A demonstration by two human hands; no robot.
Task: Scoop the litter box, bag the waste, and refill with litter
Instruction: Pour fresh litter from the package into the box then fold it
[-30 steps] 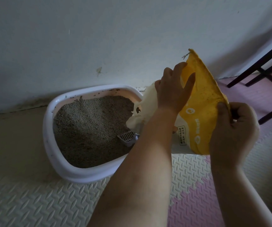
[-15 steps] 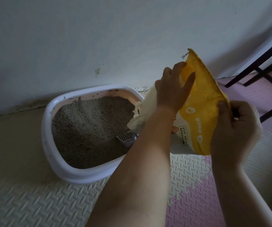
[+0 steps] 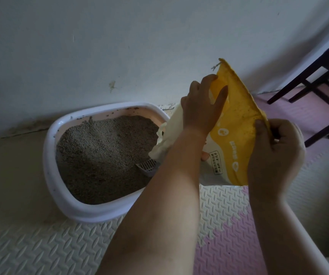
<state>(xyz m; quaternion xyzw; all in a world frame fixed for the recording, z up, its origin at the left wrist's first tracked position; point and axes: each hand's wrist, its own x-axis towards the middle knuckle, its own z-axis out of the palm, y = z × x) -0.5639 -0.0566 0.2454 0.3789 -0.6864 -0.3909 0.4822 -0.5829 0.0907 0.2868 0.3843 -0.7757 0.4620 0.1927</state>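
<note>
- A foam floor mat (image 3: 40,245) of cream and pink tiles runs up to a plain white wall (image 3: 120,46). The litter box (image 3: 48,155) sits on the floor close against the wall.
- The box holds a bed of grey litter (image 3: 100,155), heaped higher toward the back. A slotted scoop (image 3: 147,167) lies half sunk in it at the near right corner.
- The yellow-and-white litter bag (image 3: 239,120) is held up at the box's right end. It is tipped, with its crumpled white end hanging over the rim.
- The left hand (image 3: 201,110) lies on the bag's face with its fingers spread and fairly straight. The right hand (image 3: 276,149) is curled and pinches the bag's right edge.
- This looks like the refill step. No grains can be seen falling, and whether that low end is the mouth cannot be told.
- To pour well, keep the low end inside the rim and lift the right edge slowly. The left hand can steady the bag so the litter does not come out in a rush.
- The scoop sits right under that end and may get buried, so aim further left.
- There is open room over the box and to its left. The wall closes the far side, and dark chair legs (image 3: 306,80) stand near on the right.
</note>
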